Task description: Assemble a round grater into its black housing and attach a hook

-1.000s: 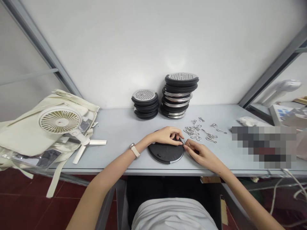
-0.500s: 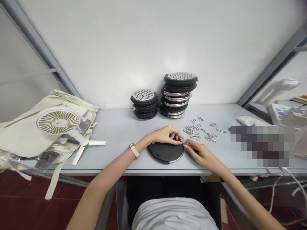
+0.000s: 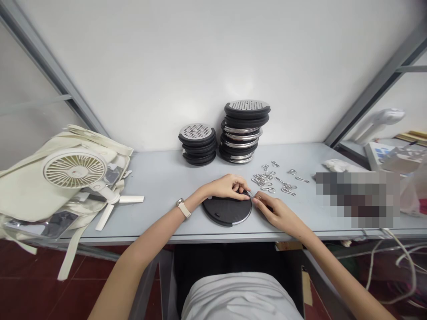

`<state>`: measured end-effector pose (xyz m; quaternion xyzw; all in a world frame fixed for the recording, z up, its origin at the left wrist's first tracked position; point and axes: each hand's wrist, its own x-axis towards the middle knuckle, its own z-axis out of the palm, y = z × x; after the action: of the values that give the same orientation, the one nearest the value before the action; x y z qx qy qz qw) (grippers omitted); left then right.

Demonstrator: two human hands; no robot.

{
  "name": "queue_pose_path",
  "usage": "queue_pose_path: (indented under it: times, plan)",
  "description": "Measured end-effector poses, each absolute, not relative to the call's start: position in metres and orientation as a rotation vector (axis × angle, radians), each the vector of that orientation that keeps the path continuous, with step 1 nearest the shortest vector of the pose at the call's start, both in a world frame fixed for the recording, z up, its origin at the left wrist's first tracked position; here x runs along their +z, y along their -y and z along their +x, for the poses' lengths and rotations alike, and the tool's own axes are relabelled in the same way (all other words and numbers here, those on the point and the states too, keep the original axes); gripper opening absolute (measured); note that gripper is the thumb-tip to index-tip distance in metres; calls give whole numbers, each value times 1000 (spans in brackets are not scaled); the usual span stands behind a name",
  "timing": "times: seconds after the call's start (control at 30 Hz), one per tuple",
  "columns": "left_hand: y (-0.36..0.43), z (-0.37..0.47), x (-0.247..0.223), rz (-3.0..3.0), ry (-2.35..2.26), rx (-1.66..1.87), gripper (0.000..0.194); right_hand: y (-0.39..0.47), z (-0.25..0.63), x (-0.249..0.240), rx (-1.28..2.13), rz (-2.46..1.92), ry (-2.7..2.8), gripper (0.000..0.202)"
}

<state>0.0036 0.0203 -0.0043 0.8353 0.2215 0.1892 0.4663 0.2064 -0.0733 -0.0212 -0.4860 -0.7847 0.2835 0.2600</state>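
Note:
A flat black disc (image 3: 227, 212) with a shiny strip along its right edge lies near the table's front. My left hand (image 3: 231, 186) rests over its far side, fingers curled and thumb closed at the upper right rim. By that same rim, my right hand (image 3: 274, 212) pinches a thin metal wire clip (image 3: 251, 195) between thumb and fingertips. The clip reaches from the right fingertips toward the left ones; whether it is hooked into the disc is hard to see. Several loose metal clips (image 3: 263, 178) lie beyond my right hand.
Behind stand a shorter stack of discs (image 3: 197, 144) and a taller stack (image 3: 242, 138), both with perforated metal tops. A cream bag (image 3: 20, 186) with a handheld fan (image 3: 75, 170) occupies the left. White cables (image 3: 412, 284) hang at the right.
The view has shifted slightly, so everything appears a little farther left. Both hands stay at the disc's upper right rim, and more of the clip shows between the fingertips.

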Motion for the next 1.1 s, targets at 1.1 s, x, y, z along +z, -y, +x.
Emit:
queue_pose_path:
  times: [1.1]
  plan:
    - [-21, 3, -5, 2149, -547, 447, 32, 72, 207, -23, 752, -1284, 2172, 29]
